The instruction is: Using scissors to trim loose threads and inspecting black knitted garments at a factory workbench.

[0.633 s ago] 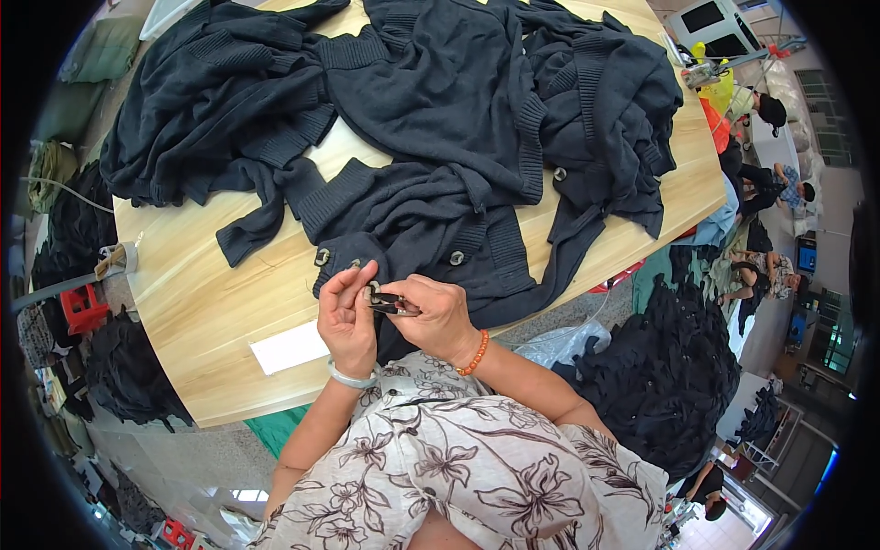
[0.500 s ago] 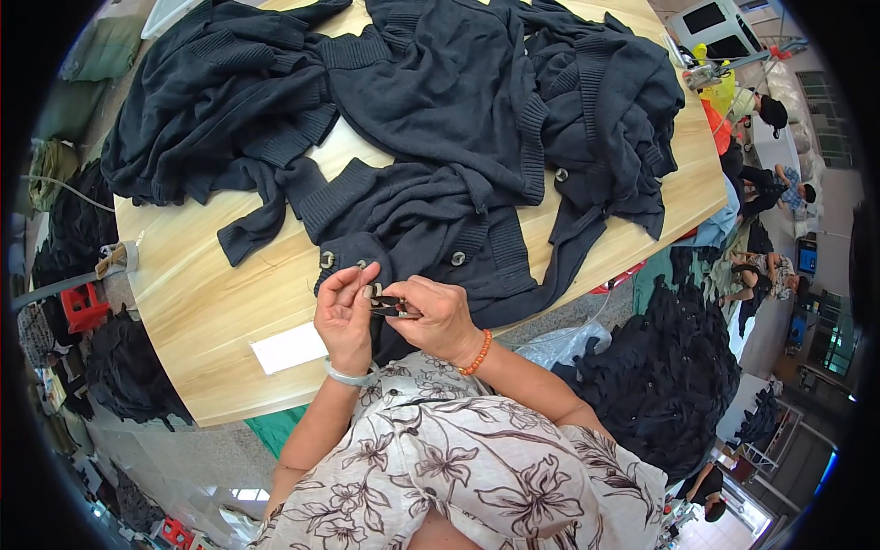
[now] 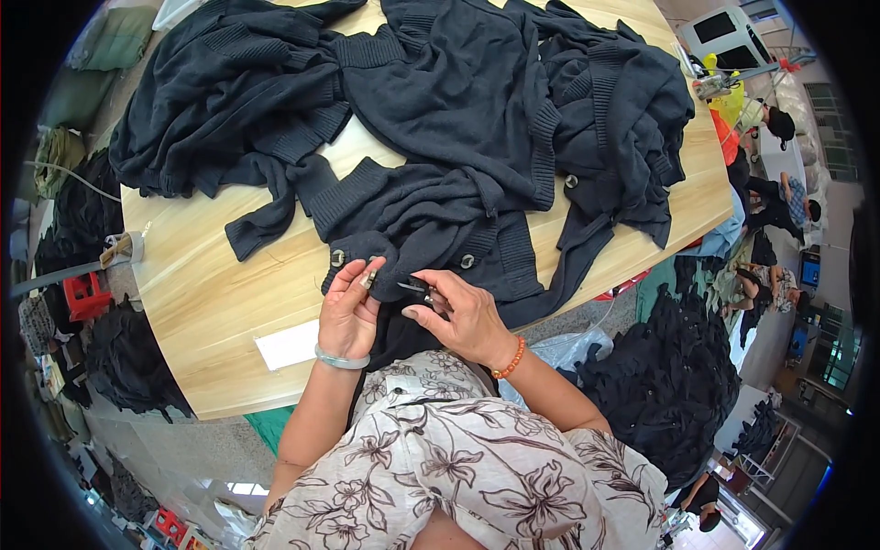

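Between the thumb and fingers of my left hand [image 3: 346, 316], a button [image 3: 368, 278] is pinched beside the edge of a dark knit cardigan [image 3: 422, 215]. My right hand [image 3: 469, 319] is closed around small black thread snips [image 3: 414, 288], whose tips point left toward that button without touching it. Two more round buttons lie on the cardigan's front: one button [image 3: 338, 258] just above my left fingers, another button [image 3: 467, 261] above my right hand. Part of the cardigan hangs over the table's near edge, behind my hands. Any thread at the button is too fine to make out.
More dark knit garments [image 3: 229, 101] spread over the wooden table [image 3: 192, 312]. A white paper slip [image 3: 287, 346] lies by the near edge. To the right, a large heap of dark garments [image 3: 665, 385] is on the floor; several people sit farther off.
My right hand has drawn the snips to the right, away from the left fingers, and its grip has turned. The left hand keeps its pinch on the button.
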`<act>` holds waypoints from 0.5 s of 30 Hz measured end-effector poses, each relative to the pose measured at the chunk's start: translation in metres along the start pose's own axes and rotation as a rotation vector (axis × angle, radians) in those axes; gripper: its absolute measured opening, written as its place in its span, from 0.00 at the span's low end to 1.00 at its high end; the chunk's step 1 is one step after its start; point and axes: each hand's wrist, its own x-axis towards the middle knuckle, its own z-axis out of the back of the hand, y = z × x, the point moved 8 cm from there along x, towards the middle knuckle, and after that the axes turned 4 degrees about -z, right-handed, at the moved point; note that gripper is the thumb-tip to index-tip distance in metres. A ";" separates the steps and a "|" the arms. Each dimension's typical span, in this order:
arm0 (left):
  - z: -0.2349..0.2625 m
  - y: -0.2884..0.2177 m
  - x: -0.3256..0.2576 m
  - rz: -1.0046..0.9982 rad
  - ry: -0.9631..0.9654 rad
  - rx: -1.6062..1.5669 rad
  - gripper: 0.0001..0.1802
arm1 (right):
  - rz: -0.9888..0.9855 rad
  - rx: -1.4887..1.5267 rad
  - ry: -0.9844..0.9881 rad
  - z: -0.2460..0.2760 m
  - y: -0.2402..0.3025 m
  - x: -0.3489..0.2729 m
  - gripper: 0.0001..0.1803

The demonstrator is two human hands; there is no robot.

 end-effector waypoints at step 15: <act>-0.006 0.005 -0.002 0.014 0.001 0.008 0.11 | 0.150 -0.381 -0.025 -0.013 0.028 0.002 0.13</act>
